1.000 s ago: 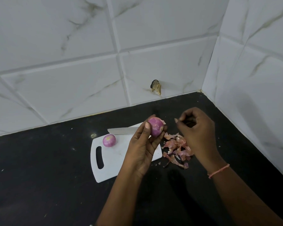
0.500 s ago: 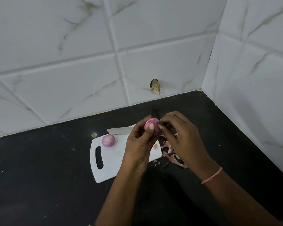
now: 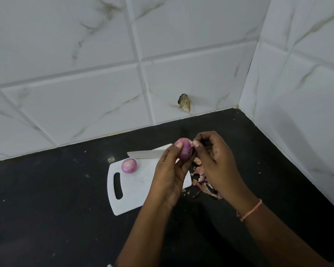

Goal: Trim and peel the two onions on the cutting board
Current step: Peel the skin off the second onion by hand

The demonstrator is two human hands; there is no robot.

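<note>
I face a black countertop set into a corner of white marbled wall tiles, one chipped.

Open black counter lies left of and below the fingers. Obstacles near the fingers: knife just left, cutting board with peeled onion lower left, peel scraps beneath, tiled walls beyond and right.

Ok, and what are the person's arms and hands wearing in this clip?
Both forearms are bare, no sleeves in view. The left hand has nothing on it. The right hand is bare too, with a thin pinkish-orange thread band round its wrist. No rings or gloves visible.
</note>
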